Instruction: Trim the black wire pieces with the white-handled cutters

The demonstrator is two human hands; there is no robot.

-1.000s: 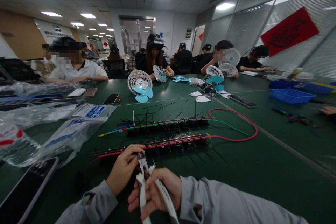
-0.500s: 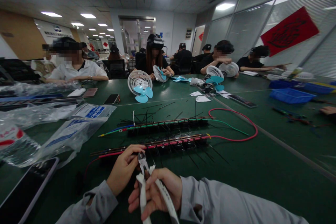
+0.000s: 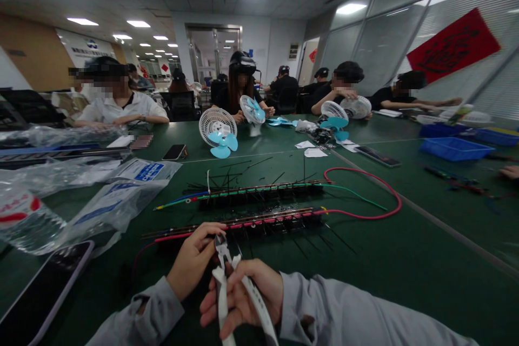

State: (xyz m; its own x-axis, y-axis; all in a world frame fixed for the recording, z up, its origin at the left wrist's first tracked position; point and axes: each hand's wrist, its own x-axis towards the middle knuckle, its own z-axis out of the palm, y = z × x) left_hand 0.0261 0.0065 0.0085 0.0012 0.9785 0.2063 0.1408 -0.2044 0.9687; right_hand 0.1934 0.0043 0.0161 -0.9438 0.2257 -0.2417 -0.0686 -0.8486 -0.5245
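The right hand (image 3: 243, 297) grips the white handles of the cutters (image 3: 227, 281), fingers closed round them. The left hand (image 3: 192, 262) pinches the near end of the red wire strip (image 3: 251, 223), right by the cutter tips. A phone (image 3: 40, 292) lies to the left on the green worktop (image 3: 405, 259). Behind the strip lies a green strip (image 3: 259, 192), then a small fan (image 3: 217, 130).

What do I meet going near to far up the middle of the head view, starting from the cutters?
White-handled cutters in the right hand → red wire bundle → green wire bundle → small white fan with blue blades → person in black across the table.
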